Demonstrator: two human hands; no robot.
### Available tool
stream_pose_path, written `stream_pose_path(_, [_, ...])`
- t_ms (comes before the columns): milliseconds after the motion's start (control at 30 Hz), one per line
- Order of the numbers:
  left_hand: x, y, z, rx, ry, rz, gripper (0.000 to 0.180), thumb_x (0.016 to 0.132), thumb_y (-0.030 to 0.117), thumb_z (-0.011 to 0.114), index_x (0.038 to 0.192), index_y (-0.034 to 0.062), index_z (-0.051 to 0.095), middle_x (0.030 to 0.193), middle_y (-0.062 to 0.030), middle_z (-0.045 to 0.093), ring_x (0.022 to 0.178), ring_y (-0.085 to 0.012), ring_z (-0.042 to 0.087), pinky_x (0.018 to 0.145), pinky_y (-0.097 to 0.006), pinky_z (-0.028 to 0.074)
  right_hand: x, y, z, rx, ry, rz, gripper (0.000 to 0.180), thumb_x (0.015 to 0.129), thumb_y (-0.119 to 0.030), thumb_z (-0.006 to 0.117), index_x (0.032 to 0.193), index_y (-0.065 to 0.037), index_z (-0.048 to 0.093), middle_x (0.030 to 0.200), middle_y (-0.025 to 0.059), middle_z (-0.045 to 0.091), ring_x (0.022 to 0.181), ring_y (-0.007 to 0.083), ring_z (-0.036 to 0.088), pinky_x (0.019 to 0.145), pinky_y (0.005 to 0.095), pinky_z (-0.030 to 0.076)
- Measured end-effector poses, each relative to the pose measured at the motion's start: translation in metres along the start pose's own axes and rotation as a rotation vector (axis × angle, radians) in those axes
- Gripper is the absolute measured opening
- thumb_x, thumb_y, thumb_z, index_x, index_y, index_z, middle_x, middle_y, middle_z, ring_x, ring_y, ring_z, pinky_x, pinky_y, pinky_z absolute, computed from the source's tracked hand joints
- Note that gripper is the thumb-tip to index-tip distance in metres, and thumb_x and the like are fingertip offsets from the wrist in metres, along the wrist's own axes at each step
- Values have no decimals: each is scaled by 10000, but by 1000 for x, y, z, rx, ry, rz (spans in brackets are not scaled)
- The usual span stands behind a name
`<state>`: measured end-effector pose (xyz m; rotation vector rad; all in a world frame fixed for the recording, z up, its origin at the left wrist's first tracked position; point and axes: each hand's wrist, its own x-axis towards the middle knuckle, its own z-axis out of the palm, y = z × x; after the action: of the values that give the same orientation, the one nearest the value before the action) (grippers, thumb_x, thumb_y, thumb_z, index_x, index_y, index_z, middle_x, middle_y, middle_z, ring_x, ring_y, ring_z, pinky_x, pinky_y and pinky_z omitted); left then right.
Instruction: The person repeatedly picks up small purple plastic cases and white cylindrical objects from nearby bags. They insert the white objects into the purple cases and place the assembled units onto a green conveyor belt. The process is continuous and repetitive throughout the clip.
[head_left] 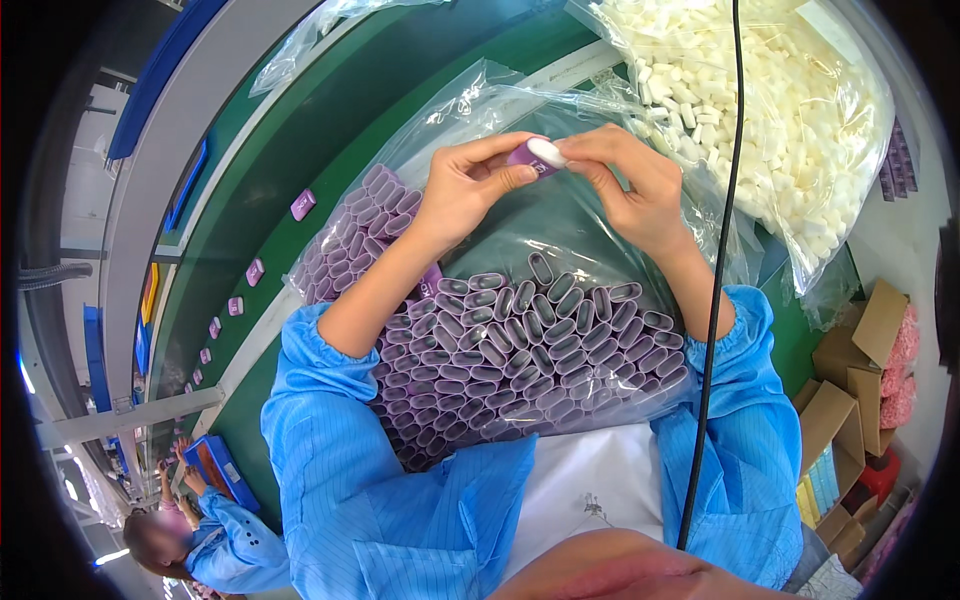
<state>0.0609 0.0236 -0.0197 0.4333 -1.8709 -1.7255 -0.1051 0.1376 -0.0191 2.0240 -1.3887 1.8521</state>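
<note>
Green worktop [250,420] ran under the shell bag [580,252], a clear sack full of purple shells [540,350]. Beyond its far right: a block bag [840,30], also clear, full of white pieces. A row of loose shells [303,205] lay left of the shell bag. Left hand [460,190], over the shell bag's far part: fingers closed round one held shell [525,160]. Right hand [640,185] alongside, fingers nearly together at the white block [546,152] in that shell's mouth; pinch or push, couldn't tell. Judged risks: off-centre pressure could jam the block askew; slack grip could drop either.
</note>
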Motion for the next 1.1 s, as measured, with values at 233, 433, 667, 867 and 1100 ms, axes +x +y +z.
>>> stream_pose_path(233, [0, 6, -2, 61, -45, 7, 328, 809, -25, 664, 1134, -20, 620, 1063, -103, 660, 960, -147, 619, 868, -292, 510, 0, -2, 0, -16, -68, -62, 177, 725, 64, 674, 890, 19, 630, 876, 121, 626, 772, 245, 625, 633, 311, 508])
stream_pose_path(433, [0, 10, 1, 91, -43, -4, 316, 817, -32, 652, 1131, -21, 621, 1060, -95, 659, 965, -145, 614, 875, -292, 502, 2, -7, 0, -126, -74, -195, 283, 700, 33, 699, 971, 12, 622, 907, 121, 611, 745, 259, 599, 631, 325, 501])
stream_pose_path(667, [3, 7, -1, 146, -36, -42, 323, 820, -1, 665, 1140, -13, 621, 1087, -96, 650, 997, -145, 600, 892, -291, 481, -2, 2, 3, -52, -27, -139, 285, 715, 7, 710, 990, -2, 635, 865, 108, 615, 712, 243, 597, 638, 330, 495])
stream_pose_path(867, [36, 23, -102, 696, 211, 55, 305, 851, 123, 651, 1147, 47, 642, 1010, -53, 661, 838, -123, 601, 799, -270, 483, 4, 55, -53, -501, 153, 352, 104, 829, -96, 622, 854, 2, 643, 820, 153, 633, 727, 276, 638, 654, 346, 497])
stream_pose_path(1100, [30, -15, -230, 784, -154, -491, 394, 845, 173, 642, 1215, 43, 596, 1056, -86, 648, 954, -139, 576, 879, -274, 441, -11, 118, -73, -963, -164, 562, 154, 809, -157, 627, 861, -31, 698, 906, 175, 626, 818, 338, 617, 737, 399, 493])
